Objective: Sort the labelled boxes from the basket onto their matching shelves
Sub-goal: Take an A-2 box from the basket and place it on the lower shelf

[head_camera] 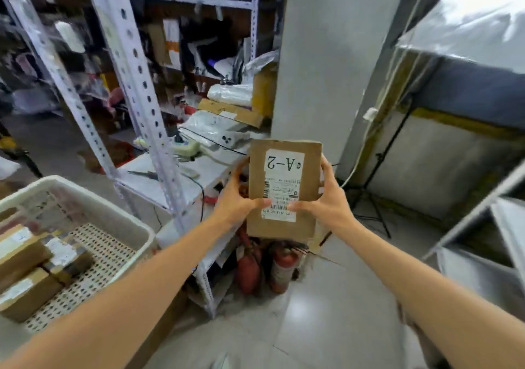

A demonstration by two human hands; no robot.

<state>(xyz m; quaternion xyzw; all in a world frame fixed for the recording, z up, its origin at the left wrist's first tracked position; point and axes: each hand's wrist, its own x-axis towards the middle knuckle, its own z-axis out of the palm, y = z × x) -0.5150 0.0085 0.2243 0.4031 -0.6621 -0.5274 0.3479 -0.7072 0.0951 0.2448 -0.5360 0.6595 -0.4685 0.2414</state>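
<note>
A box (284, 189) is held upright in front of the body, between both hands. The left hand (237, 198) is curled round its left edge with the thumb pressed on the front face. The right hand (326, 199) grips the right edge in the same way. The label (285, 161) is read as "A-2", though it is presented upside down.

The basket (108, 206) is found below and to the left of the left hand, with further boxes (27, 294) inside it. A shelf (477, 209) is noted to the right of the right hand. No shelf markings can be made out.

The step in hand is judged to be reading the label. It is advised that the box be turned so the code reads upright. The two-handed grip should be kept until the matching shelf is confirmed.
</note>
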